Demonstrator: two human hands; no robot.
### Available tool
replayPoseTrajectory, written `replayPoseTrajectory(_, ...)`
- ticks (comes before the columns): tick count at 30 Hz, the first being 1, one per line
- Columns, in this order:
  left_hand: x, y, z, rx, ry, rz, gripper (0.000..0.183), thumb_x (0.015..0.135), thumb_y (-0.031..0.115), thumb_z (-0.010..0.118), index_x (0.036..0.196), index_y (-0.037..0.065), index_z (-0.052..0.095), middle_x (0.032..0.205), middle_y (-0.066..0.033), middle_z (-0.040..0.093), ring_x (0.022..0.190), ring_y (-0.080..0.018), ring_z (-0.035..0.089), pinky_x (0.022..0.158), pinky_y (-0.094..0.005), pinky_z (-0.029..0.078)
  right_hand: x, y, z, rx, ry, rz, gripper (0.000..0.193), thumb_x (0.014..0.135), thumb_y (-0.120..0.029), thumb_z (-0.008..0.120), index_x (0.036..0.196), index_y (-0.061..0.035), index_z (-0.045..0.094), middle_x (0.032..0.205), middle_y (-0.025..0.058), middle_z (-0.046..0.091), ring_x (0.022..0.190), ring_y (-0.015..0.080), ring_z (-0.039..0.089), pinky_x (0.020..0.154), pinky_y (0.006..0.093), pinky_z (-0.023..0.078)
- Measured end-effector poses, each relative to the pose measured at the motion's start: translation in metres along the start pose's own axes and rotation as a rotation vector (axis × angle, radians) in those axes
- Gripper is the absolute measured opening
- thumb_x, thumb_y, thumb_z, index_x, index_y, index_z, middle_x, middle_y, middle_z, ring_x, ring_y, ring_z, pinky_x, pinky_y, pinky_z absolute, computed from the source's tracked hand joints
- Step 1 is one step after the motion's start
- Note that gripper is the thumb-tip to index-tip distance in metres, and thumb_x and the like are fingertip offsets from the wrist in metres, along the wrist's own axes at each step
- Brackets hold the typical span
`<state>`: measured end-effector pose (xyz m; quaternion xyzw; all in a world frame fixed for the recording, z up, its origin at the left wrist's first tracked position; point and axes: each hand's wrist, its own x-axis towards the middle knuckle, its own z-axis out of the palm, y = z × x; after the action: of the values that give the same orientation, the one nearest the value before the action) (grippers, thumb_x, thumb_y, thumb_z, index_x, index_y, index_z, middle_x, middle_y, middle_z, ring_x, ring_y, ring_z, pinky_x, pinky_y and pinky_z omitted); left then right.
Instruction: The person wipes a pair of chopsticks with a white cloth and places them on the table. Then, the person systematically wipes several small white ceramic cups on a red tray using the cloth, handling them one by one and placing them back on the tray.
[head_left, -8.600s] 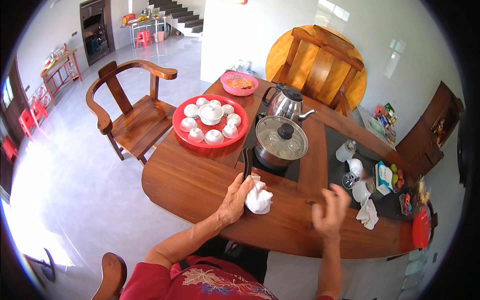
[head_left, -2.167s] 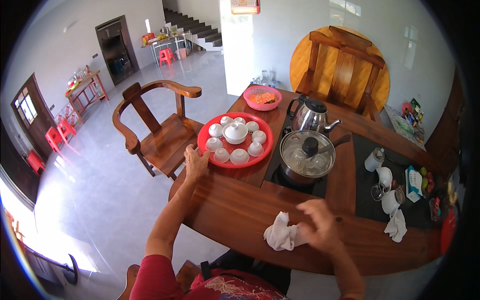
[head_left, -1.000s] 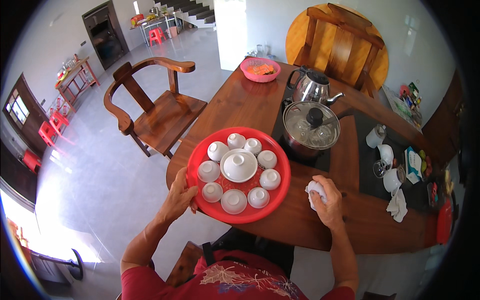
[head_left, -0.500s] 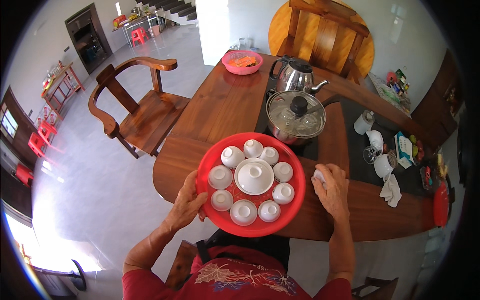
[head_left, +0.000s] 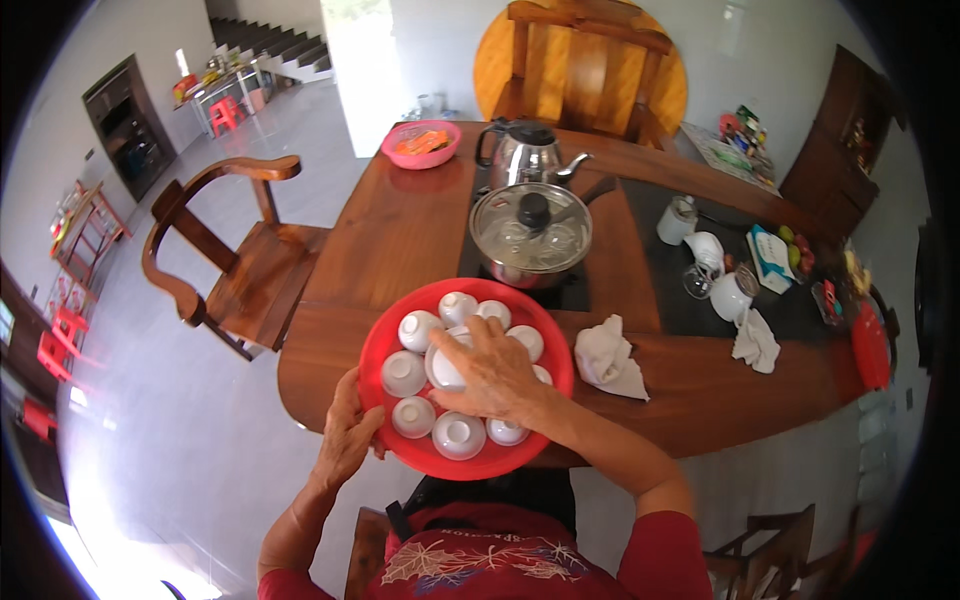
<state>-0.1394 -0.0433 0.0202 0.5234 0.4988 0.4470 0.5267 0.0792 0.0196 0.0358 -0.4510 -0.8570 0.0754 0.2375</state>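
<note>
My left hand (head_left: 347,425) grips the left rim of a round red tray (head_left: 548,425), thumb over the edge and fingers beneath. Several small white teacups sit upside down around the tray, among them a cup (head_left: 403,373) on the left and a cup (head_left: 459,435) at the near side. In the middle is a larger white lidded tea bowl (head_left: 447,368). My right hand (head_left: 487,370) reaches over the tray, its fingers curled round that bowl and hiding part of it and some cups. A crumpled white cloth (head_left: 604,357) lies on the table just right of the tray.
On the wooden table (head_left: 365,255) stand a steel pot with a glass lid (head_left: 530,235), a steel kettle (head_left: 528,155) and a pink basket (head_left: 408,160). White jugs (head_left: 733,293), a tissue box (head_left: 770,258) and fruit are at the right. A wooden armchair (head_left: 250,265) stands left.
My right hand has left the white cloth on the table and moved left onto the tea bowl. The left hand still holds the tray. The whole view has shifted somewhat.
</note>
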Motion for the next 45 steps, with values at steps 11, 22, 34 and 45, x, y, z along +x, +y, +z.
replayPoseTrajectory(11, 0.003, 0.002, 0.001, -0.045, -0.035, -0.041, 0.061, 0.086, -0.002, 0.046, 0.142, -0.002, 0.02, 0.113, -0.0146, 0.057, 0.064, -0.0139, 0.062, 0.042, -0.0236, 0.05, -0.036, 0.096, -0.126, 0.079, 0.204, 0.166, 0.063, 0.066, -0.024, 0.075, 0.122, -0.0071, 0.054, 0.108, 0.0157, 0.055, 0.104, 0.033, 0.051, 0.091, 0.0408, 0.041)
replayPoseTrajectory(22, 0.005, -0.001, -0.004, -0.087, -0.03, -0.099, 0.06, 0.091, 0.001, 0.05, 0.142, 0.0, 0.019, 0.108, -0.0154, 0.059, 0.059, -0.0142, 0.061, 0.043, -0.0249, 0.051, -0.04, 0.2, -0.084, -0.085, 0.276, 0.502, 0.062, 0.067, -0.027, 0.075, 0.123, -0.0097, 0.052, 0.102, 0.0178, 0.053, 0.1, 0.0343, 0.05, 0.087, 0.0418, 0.041)
replayPoseTrajectory(34, 0.006, -0.012, -0.002, 0.029, 0.138, 0.059, 0.058, 0.088, 0.006, 0.06, 0.136, -0.001, 0.029, 0.107, -0.0139, 0.059, 0.076, -0.0158, 0.062, 0.057, -0.0253, 0.052, -0.037, 0.168, -0.094, -0.278, 0.482, 0.319, 0.061, 0.066, -0.026, 0.076, 0.122, -0.0126, 0.053, 0.111, 0.015, 0.053, 0.106, 0.0354, 0.047, 0.089, 0.0459, 0.04)
replayPoseTrajectory(45, -0.005, 0.027, 0.037, 0.878, -0.242, 0.658, 0.061, 0.067, 0.021, 0.08, 0.121, 0.007, 0.056, 0.11, -0.0129, 0.054, 0.102, -0.0315, 0.05, 0.087, -0.0434, 0.04, -0.069, 0.058, -0.053, -0.128, -0.134, -0.186, 0.049, 0.063, -0.029, 0.077, 0.106, -0.0114, 0.062, 0.094, 0.0052, 0.05, 0.088, 0.0233, 0.051, 0.071, 0.0387, 0.039)
